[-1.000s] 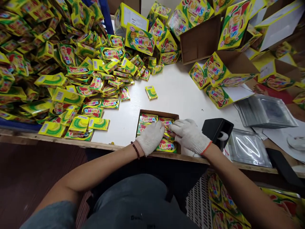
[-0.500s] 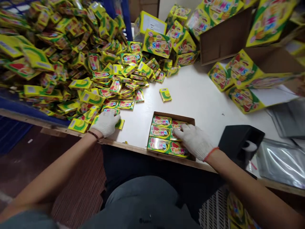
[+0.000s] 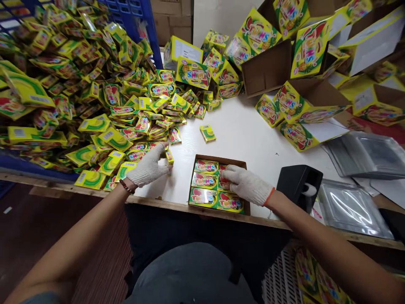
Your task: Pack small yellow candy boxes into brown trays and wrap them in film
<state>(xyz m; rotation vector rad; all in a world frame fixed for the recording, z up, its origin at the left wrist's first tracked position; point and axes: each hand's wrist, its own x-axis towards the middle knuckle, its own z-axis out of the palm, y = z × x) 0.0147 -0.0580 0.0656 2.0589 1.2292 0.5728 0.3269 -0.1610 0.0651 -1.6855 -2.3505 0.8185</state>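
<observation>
My left hand (image 3: pixel 152 167), in a white knit glove, pinches a small yellow-green candy box (image 3: pixel 170 156) between thumb and fingers at the edge of the pile. An open brown-lined display box (image 3: pixel 247 166) sits by the table's front edge, with TWINS candy boxes (image 3: pixel 204 180) in two columns. My right hand (image 3: pixel 248 183), also gloved, reaches into its right column, thumb and fingers around a candy box (image 3: pixel 223 183) there. The hand partly hides the upper boxes of that column. One loose candy box (image 3: pixel 208 133) lies flat behind the display box.
A large heap of candy boxes (image 3: pixel 91 84) spills from a blue crate (image 3: pixel 147 25) at left. Display boxes (image 3: pixel 292 101) are piled at the back right. A black tape dispenser (image 3: pixel 295 185) and clear plastic trays (image 3: pixel 351 209) stand at right, near the wooden table edge (image 3: pixel 268 222).
My left hand has moved right and up from the pile's front, now with a candy box between its fingers. My right hand stays over the display box. The view has shifted slightly.
</observation>
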